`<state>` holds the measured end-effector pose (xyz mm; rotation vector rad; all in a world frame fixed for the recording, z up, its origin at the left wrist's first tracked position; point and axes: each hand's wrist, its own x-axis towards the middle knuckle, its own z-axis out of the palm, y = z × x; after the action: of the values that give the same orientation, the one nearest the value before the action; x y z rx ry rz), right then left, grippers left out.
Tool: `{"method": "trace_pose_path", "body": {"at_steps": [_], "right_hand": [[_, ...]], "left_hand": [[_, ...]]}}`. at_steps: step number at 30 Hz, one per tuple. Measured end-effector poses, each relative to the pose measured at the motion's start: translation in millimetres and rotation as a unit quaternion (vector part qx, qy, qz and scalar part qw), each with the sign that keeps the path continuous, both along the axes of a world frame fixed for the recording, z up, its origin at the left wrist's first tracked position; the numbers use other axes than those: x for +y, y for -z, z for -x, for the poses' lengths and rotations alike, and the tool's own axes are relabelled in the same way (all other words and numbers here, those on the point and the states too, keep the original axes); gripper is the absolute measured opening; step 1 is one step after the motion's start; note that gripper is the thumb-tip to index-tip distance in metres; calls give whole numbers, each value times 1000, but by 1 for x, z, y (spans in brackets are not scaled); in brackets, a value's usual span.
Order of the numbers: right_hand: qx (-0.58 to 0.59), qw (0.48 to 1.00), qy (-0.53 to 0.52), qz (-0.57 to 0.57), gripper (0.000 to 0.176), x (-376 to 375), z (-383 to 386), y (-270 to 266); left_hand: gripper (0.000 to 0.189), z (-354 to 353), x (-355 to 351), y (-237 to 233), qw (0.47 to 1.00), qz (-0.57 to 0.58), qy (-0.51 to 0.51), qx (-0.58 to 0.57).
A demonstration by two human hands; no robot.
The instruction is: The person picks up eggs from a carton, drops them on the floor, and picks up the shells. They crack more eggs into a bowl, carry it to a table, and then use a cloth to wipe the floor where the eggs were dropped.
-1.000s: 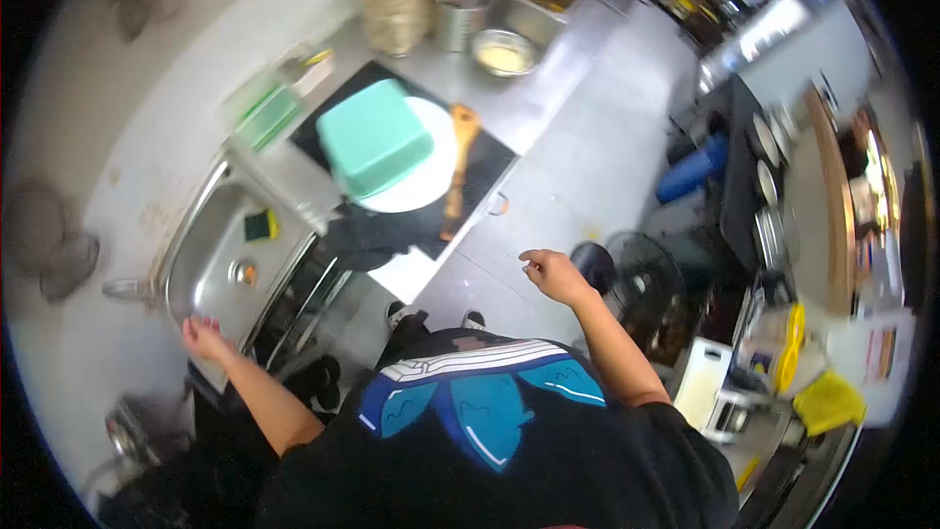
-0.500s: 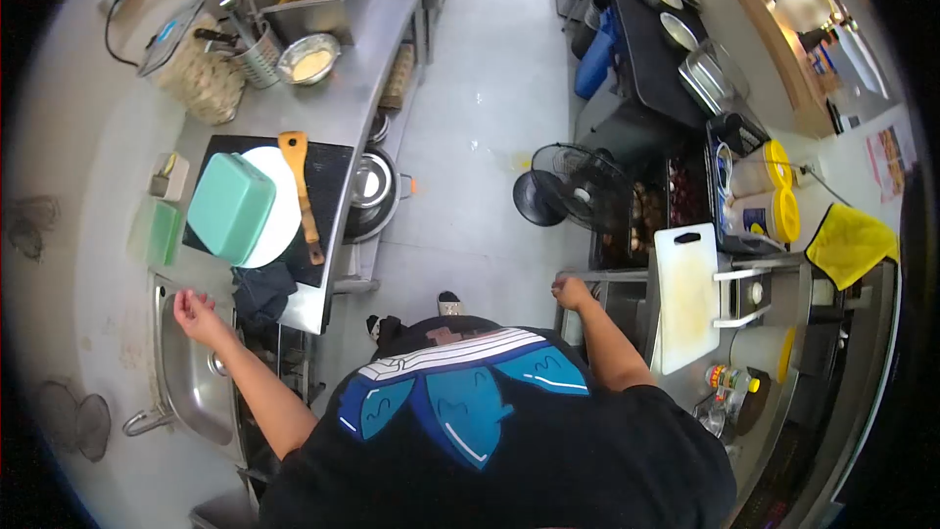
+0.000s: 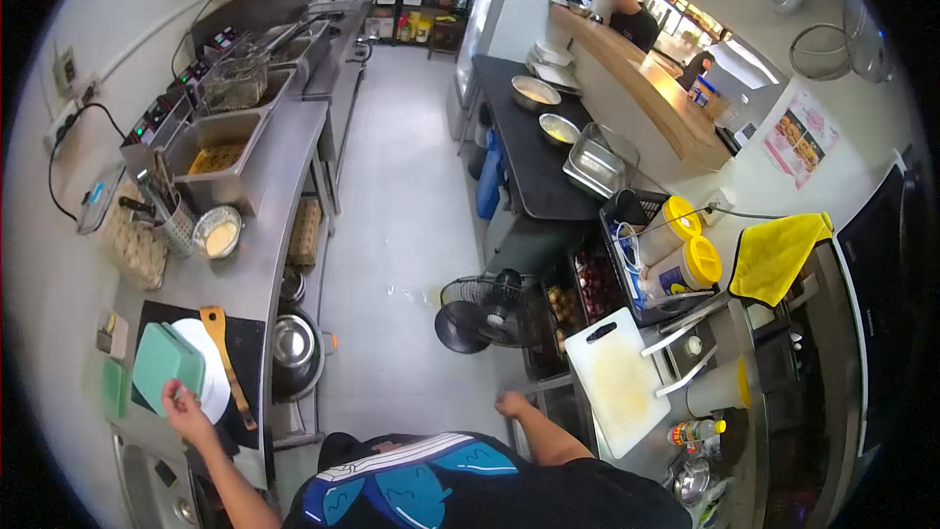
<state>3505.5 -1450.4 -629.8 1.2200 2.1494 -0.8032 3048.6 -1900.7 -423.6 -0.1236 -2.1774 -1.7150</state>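
Note:
My left hand (image 3: 182, 408) hovers over the left steel counter (image 3: 262, 253), fingers loosely apart and holding nothing, just below an upturned mint-green tub (image 3: 166, 366) that rests on a white plate (image 3: 214, 382). A wooden spatula (image 3: 227, 360) lies on the black mat beside the plate. My right hand (image 3: 512, 405) hangs over the aisle, fingers curled and empty, close to the front edge of a white cutting board (image 3: 621, 390).
A black floor fan (image 3: 484, 314) stands in the grey aisle. Fryers (image 3: 223, 151) and a bowl of batter (image 3: 217, 233) sit further along the left counter. Yellow-lidded tubs (image 3: 687, 257) and a yellow cloth (image 3: 775, 255) are on the right. A person (image 3: 627, 16) stands behind the far wooden counter.
My view has swung up from the sink to the whole kitchen aisle. My left hand moved from the sink toward the green tub; my right hand stayed low near the cutting board.

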Motion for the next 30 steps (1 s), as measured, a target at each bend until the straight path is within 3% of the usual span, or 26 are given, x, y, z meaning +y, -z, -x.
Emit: {"method": "trace_pose_path", "body": {"at_steps": [3,9,12,14,16,18,22,24,25,26,27,28,29,30], "right_hand": [[33,999,30,-12,35,7,33,-5],[45,999,-29,1,35,29,91,20],[3,994,-85,-66,36,46,114,28],[51,998,-21,-43,36,65,125,24],[74,996,47,-28,35,61,127,14],[84,990,110,-36,34,75,142,-14],[104,981,144,-79,27,91,162,-70],[94,979,175,-45,25,104,163,-63],[128,972,187,-60,23,112,164,-62],[104,979,154,-81,22,119,174,-74],[85,976,190,-63,22,132,174,-63],[120,976,158,-87,22,140,184,-81],[150,966,199,-67,22,152,188,-77],[145,969,175,-96,23,163,193,-68]], "left_hand": [[22,2,29,-4,999,15,33,-2],[18,32,77,13,993,70,85,49],[22,58,116,19,986,56,157,-5],[23,81,153,17,975,81,206,13],[22,92,208,-6,958,81,275,7],[22,116,260,-5,921,121,362,74],[24,128,367,-24,844,138,509,95],[23,127,407,-30,807,180,554,98],[22,125,424,-26,795,188,570,89],[22,122,439,-24,784,177,590,77],[22,123,453,-9,776,152,608,80],[23,123,464,0,767,170,616,57],[23,124,469,8,757,186,625,37],[24,125,470,16,753,210,623,13]]}}
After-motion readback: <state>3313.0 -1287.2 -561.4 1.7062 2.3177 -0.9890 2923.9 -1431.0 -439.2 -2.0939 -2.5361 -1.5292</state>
